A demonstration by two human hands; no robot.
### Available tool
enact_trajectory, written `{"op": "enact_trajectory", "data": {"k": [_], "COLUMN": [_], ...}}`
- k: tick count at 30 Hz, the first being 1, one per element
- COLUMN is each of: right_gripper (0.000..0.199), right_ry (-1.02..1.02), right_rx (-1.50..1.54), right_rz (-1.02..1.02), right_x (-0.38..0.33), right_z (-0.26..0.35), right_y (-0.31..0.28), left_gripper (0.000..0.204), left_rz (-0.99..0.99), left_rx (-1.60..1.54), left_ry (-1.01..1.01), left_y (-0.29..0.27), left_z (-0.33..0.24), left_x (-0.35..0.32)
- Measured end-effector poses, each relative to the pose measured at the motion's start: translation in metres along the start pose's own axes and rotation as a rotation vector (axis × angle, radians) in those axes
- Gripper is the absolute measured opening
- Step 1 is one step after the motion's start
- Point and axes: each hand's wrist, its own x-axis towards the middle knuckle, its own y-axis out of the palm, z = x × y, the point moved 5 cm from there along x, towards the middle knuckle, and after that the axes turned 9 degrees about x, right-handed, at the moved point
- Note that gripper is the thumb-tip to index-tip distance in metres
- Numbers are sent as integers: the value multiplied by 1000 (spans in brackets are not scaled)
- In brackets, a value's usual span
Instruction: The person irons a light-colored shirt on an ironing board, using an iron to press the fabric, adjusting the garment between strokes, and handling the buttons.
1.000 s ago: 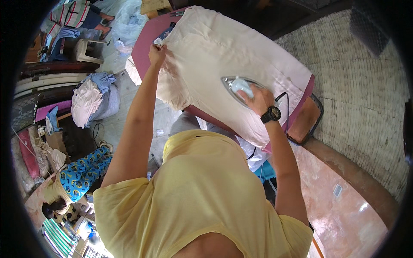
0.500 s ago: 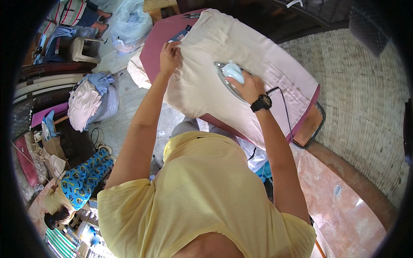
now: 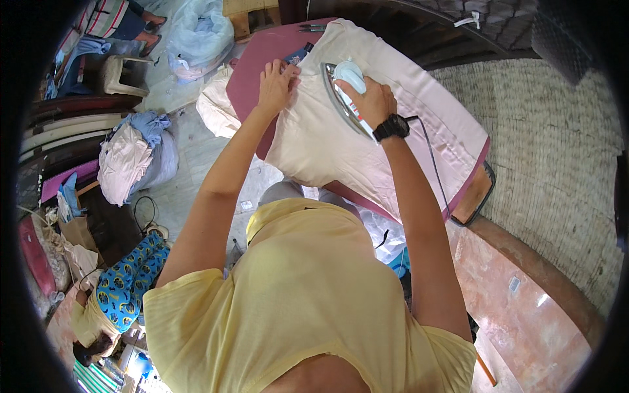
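A pale cream-pink cloth (image 3: pixel 393 154), perhaps a garment, is spread over a maroon ironing board (image 3: pixel 252 82). My right hand (image 3: pixel 372 101), with a black watch on its wrist, is wrapped round the handle of a light blue and white iron (image 3: pixel 349 74). The iron is on the upper middle of the cloth, and its dark cord trails off to the right. At the cloth's left edge, my left hand (image 3: pixel 278 85) has its fingers bent and appears to pinch the fabric. A small dark blue packet (image 3: pixel 300 54) lies just beyond those fingers.
Dark slim tools (image 3: pixel 312 28) lie at the board's far end. More pale cloth (image 3: pixel 218 101) hangs by its left side. A laundry heap (image 3: pixel 134 154), a plastic stool (image 3: pixel 126 75) and a filled clear bag (image 3: pixel 200 39) stand left. Another person (image 3: pixel 124 281) is at lower left.
The iron has moved away from me over the cloth and turned slightly. My left hand has shifted a little right with the cloth's edge, baring more of the board's left side.
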Motion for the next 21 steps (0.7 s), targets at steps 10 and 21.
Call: {"op": "enact_trajectory", "data": {"k": [10,21], "right_gripper": [73,73], "right_ry": [-78,-38], "right_rx": [-176,-107], "right_rz": [55,-2], "right_x": [10,13], "right_z": [4,6], "right_y": [29,35], "left_gripper": [42,54], "left_rz": [84,73], "left_rx": [-121,-174], "left_ry": [-90,-467], "left_y": [9,7], "left_z": [38,104], "left_x": [26,57]}}
